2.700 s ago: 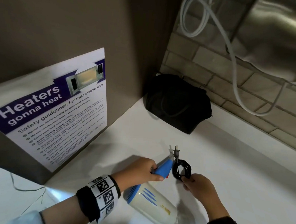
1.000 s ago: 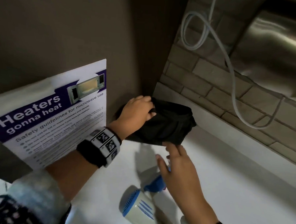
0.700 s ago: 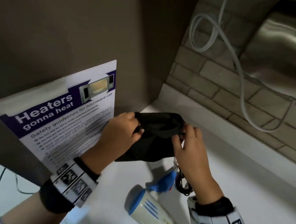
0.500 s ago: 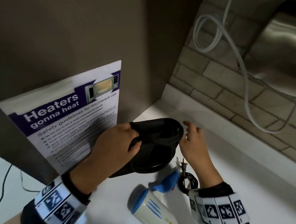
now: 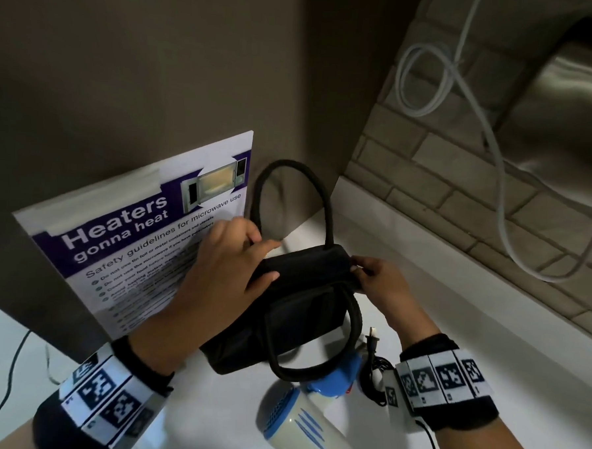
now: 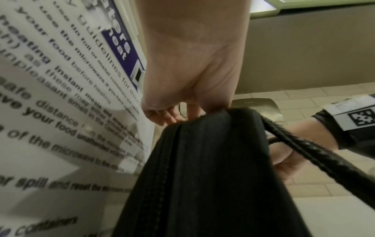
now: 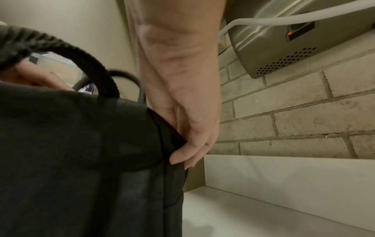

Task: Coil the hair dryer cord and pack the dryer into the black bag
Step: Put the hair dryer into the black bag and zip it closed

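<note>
The black bag (image 5: 300,310) hangs upright above the white counter, held at its top by both hands. My left hand (image 5: 238,255) grips the bag's top left edge (image 6: 202,121). My right hand (image 5: 370,276) pinches the top right corner (image 7: 182,154). One rope handle (image 5: 290,176) stands up behind, the other (image 5: 314,362) droops in front. Below the bag lies the cream and blue hair dryer (image 5: 308,420) on the counter, with its coiled black cord (image 5: 374,369) and plug beside my right wrist. The bag's mouth looks closed.
A microwave safety poster (image 5: 143,237) leans on the brown wall at left. A brick wall (image 5: 460,198) with a looped white cable (image 5: 429,83) and a steel appliance (image 5: 567,118) stands at right. A thin black wire (image 5: 5,374) trails at lower left.
Both hands left the dryer and coiled cord on the counter, took the bag from the corner and pulled it nearer. It now hangs upright with one handle raised.
</note>
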Tool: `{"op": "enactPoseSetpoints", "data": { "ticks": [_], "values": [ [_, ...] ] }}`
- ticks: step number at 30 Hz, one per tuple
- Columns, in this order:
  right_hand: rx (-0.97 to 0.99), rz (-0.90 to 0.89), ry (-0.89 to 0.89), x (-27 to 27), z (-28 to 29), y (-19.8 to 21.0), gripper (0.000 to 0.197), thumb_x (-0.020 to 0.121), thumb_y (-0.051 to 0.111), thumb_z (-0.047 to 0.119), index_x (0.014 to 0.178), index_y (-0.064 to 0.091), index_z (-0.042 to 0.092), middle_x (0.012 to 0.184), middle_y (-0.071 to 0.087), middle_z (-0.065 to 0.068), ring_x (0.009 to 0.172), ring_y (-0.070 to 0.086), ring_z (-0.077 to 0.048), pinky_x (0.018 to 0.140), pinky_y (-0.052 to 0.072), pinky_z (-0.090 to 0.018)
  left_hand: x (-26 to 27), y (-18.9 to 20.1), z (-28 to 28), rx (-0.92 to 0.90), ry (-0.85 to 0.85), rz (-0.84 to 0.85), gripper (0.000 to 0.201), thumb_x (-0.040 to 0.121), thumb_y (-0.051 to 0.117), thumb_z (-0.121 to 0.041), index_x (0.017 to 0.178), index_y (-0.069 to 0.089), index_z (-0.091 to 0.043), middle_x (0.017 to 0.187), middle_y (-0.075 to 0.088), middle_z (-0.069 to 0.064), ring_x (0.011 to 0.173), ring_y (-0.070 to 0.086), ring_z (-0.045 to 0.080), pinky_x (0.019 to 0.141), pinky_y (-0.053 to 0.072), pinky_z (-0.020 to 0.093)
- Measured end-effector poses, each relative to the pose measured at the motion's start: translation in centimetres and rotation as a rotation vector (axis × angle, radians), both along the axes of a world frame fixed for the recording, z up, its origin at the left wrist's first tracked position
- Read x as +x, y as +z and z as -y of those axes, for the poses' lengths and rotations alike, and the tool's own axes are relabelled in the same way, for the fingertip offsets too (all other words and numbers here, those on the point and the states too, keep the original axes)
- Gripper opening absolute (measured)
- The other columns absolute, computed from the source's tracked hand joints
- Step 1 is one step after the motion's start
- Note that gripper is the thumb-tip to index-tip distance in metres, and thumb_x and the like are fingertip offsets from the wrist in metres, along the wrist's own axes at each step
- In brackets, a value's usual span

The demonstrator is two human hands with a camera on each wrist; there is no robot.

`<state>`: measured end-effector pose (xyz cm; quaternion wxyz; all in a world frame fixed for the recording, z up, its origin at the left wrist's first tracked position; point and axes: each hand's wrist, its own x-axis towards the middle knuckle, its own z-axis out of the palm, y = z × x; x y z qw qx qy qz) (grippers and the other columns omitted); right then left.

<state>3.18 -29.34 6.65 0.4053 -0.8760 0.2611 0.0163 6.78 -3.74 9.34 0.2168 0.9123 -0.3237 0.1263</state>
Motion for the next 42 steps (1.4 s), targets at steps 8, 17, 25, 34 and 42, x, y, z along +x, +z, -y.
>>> {"op": "enactPoseSetpoints", "data": {
  "ticks": [8, 17, 25, 34, 42],
  "values": [
    [-0.194, 0.091, 0.000, -0.1, -0.3, 0.5, 0.024, 0.093, 0.057, 0.012, 0.113, 0.069, 0.009, 0.104, 0.073, -0.011, 0.099, 0.067, -0.025, 0.081, 0.044, -0.023, -0.3, -1.4, -0.2, -0.172, -0.030, -0.295, 0.047, 0.083, 0.067, -0.036, 0.125, 0.054, -0.023, 0.115, 0.037, -0.003, 0.097, 0.040, 0.001, 0.086, 0.025, 0.003],
    [-0.383, 0.128, -0.011, 0.1, -1.7, 2.2, 0.026, 0.086, 0.053, 0.000, 0.094, 0.072, 0.016, 0.087, 0.071, -0.004, 0.086, 0.069, -0.024, 0.068, 0.042, -0.023, -0.8, -1.7, 0.0, -0.201, -0.035, -0.317, 0.025, 0.089, 0.057, -0.038, 0.092, 0.070, -0.016, 0.092, 0.059, -0.001, 0.080, 0.060, 0.012, 0.078, 0.048, 0.027],
    [-0.301, 0.210, 0.303, -0.6, -5.9, 5.0, 0.021, 0.084, 0.063, 0.008, 0.086, 0.059, 0.029, 0.074, 0.062, 0.007, 0.066, 0.056, -0.003, 0.057, 0.037, -0.009, -1.2, -2.0, 1.0, -0.161, -0.043, -0.269, 0.030, 0.094, 0.046, -0.036, 0.085, 0.066, -0.015, 0.066, 0.065, -0.001, 0.059, 0.059, 0.011, 0.061, 0.044, 0.022],
    [-0.272, 0.547, 0.579, -4.5, -12.1, 3.4, 0.013, 0.086, 0.060, 0.007, 0.093, 0.059, 0.018, 0.080, 0.066, 0.005, 0.077, 0.062, -0.009, 0.079, 0.047, -0.024, 1.1, -1.5, 1.1, -0.491, -0.100, -0.690, 0.029, 0.095, 0.053, -0.025, 0.081, 0.064, -0.002, 0.064, 0.061, 0.012, 0.060, 0.053, 0.007, 0.059, 0.039, 0.022],
    [-0.762, 0.821, 0.763, -6.6, -16.8, 0.7, 0.021, 0.088, 0.045, -0.001, 0.076, 0.051, 0.015, 0.058, 0.045, -0.004, 0.058, 0.044, -0.024, 0.062, 0.041, -0.032, 3.0, -1.7, 0.9, -0.317, -0.128, -0.547, 0.040, 0.085, 0.041, -0.039, 0.081, 0.064, -0.007, 0.073, 0.066, 0.008, 0.070, 0.060, 0.018, 0.065, 0.042, 0.029]
  ]
}}
